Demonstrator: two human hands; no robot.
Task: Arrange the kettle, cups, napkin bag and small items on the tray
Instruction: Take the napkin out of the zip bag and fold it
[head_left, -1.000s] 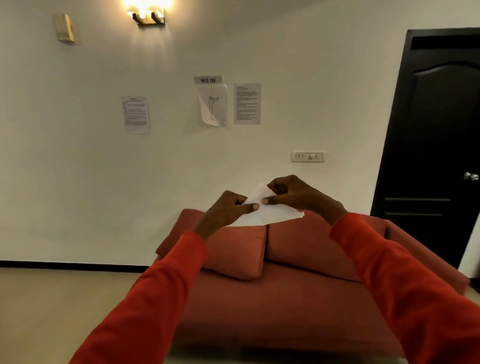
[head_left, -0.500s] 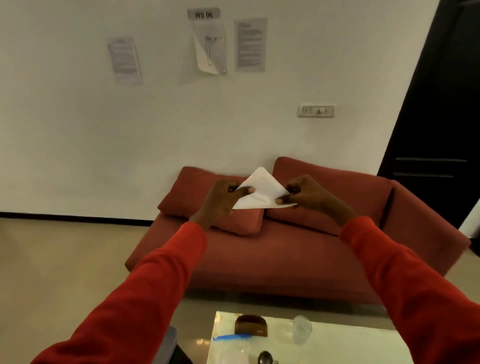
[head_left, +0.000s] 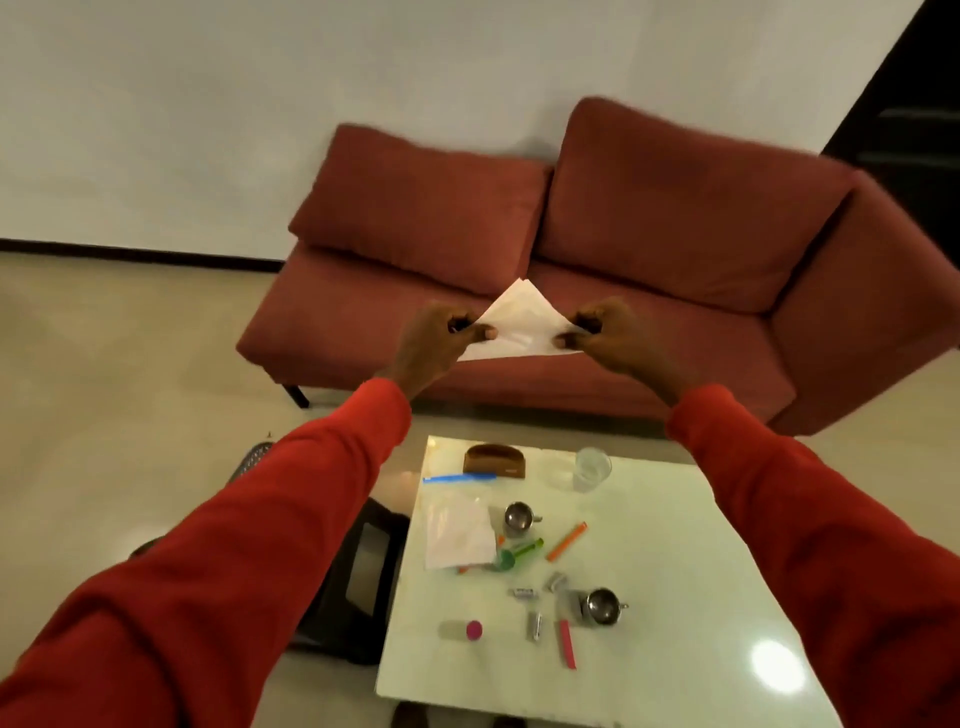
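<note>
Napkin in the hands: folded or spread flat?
Folded: the napkin forms a triangle, the left hand and right hand pinching opposite corners above the table.

both arms in red sleeves reach out toward 12 o'clock, raised; the left hand (head_left: 436, 338) at 11 and the right hand (head_left: 605, 332) at 1 each pinch with curled fingers, thumbs facing inward

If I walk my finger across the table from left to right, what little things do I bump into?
Pink-capped tube → clear zip bag → green scoop → orange stick → metal cup with handle.
</note>
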